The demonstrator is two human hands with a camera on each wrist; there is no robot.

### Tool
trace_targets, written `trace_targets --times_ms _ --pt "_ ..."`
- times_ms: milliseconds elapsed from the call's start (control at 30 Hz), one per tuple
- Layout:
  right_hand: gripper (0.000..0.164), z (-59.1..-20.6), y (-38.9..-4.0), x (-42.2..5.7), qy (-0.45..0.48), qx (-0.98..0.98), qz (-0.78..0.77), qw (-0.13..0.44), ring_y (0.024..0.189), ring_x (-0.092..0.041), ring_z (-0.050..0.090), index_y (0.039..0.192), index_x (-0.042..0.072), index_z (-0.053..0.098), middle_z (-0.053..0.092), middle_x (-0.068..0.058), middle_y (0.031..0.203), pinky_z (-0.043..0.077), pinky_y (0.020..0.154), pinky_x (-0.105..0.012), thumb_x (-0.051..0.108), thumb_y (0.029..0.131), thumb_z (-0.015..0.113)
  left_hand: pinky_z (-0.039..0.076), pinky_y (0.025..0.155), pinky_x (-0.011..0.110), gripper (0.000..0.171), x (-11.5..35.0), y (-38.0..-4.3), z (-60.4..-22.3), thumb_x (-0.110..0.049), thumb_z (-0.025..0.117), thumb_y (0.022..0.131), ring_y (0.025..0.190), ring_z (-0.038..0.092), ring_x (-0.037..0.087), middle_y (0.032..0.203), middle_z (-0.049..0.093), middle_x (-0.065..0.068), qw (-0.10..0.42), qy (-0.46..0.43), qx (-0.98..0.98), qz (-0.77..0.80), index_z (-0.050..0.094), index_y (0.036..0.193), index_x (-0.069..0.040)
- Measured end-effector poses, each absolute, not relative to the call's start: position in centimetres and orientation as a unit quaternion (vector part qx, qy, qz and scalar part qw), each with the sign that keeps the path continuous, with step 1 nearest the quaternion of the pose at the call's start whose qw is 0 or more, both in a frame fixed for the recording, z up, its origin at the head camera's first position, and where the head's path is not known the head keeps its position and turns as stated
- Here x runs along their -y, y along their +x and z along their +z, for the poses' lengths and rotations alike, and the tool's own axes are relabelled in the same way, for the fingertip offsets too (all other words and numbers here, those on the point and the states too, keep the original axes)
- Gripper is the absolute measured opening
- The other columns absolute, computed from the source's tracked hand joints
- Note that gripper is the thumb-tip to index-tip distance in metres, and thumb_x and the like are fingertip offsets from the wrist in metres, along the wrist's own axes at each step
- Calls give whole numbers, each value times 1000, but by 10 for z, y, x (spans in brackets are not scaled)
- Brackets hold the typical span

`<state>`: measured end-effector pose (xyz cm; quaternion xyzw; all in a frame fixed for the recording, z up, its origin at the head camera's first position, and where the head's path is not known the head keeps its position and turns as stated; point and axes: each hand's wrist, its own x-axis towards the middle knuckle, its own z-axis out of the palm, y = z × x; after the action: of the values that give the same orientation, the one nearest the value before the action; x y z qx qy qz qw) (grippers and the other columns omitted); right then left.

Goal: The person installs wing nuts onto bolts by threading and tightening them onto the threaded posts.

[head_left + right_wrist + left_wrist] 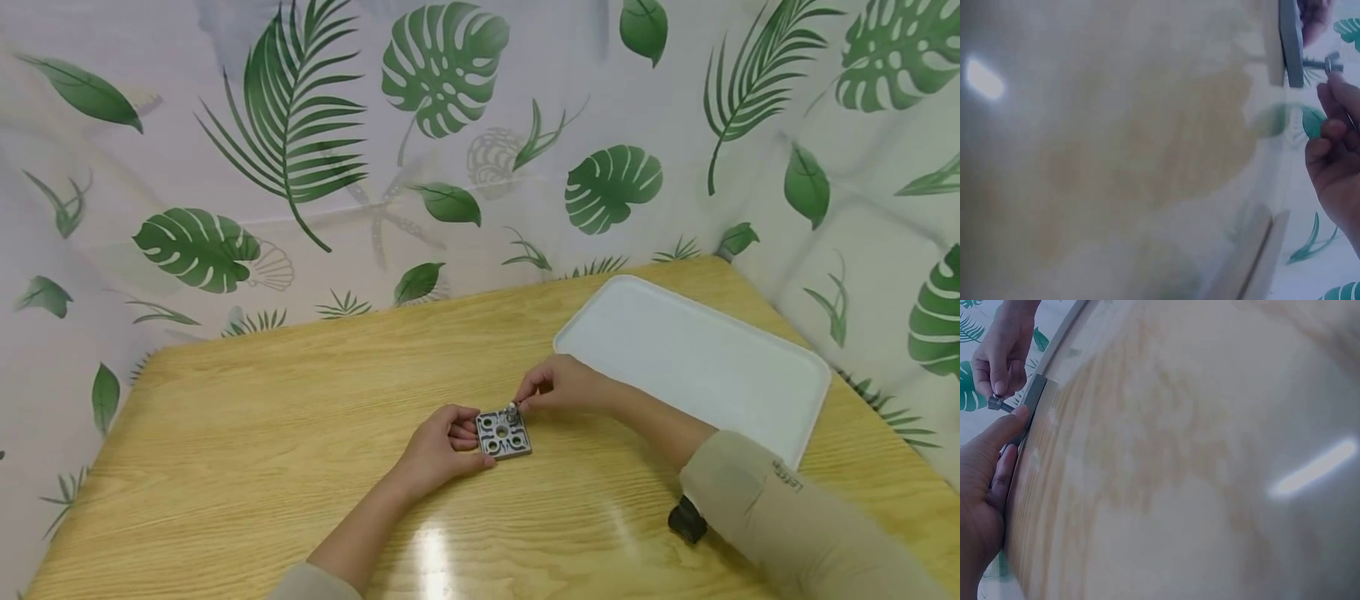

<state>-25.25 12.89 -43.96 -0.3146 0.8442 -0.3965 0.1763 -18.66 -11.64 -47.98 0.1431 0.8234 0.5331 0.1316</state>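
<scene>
A square grey metal plate (504, 432), with a larger middle hole and smaller holes near its corners, lies on the wooden table. A bolt (512, 414) stands upright at its far right corner, and its shank shows between head and plate in both wrist views. My left hand (438, 446) steadies the plate from the left, thumb along the near edge and fingers at the left side. My right hand (562, 385) pinches the bolt's head (1335, 65) with thumb and fingertips. A thin dark line shows between the right fingers; what it is cannot be made out.
A white rectangular tray (690, 354) lies at the right, under the right forearm in the head view. A small black object (687, 521) shows beneath the right sleeve. Leaf-patterned cloth (450, 150) hangs behind the wooden table (315, 408) and at its sides.
</scene>
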Motion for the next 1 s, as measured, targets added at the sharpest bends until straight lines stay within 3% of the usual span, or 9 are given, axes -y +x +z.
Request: trace_targets --times_ms 233,333,767,1000 --pt "5 -444 -214 -119 -196 -876 -438 55 62 -10 48 83 9 73 69 1 79 40 54 -21 14 83 73 52 80 24 69 115 -186 -481 -24 85 70 90 58 14 106 58 4 134 144 -823 533 52 127 -5" --pt "6 -446 -201 -110 -126 -868 -479 29 62 -11 49 82 6 72 67 -2 77 41 54 -21 12 81 73 53 80 24 68 116 -186 -482 -24 85 70 90 58 14 106 58 4 134 141 -822 535 52 127 -5" --pt "9 -452 -179 -89 20 -831 -556 1 64 -8 53 81 -1 69 67 -5 73 43 55 -18 7 78 74 53 79 22 67 114 -186 -485 -22 85 70 90 58 14 105 57 5 131 141 -822 537 52 127 -5" --pt "11 -451 -177 -88 55 -796 -602 33 45 -8 45 84 -3 69 62 -1 61 38 41 -19 6 80 73 53 79 22 67 114 -186 -483 -21 84 71 90 59 14 106 57 5 130 141 -820 539 53 127 -5"
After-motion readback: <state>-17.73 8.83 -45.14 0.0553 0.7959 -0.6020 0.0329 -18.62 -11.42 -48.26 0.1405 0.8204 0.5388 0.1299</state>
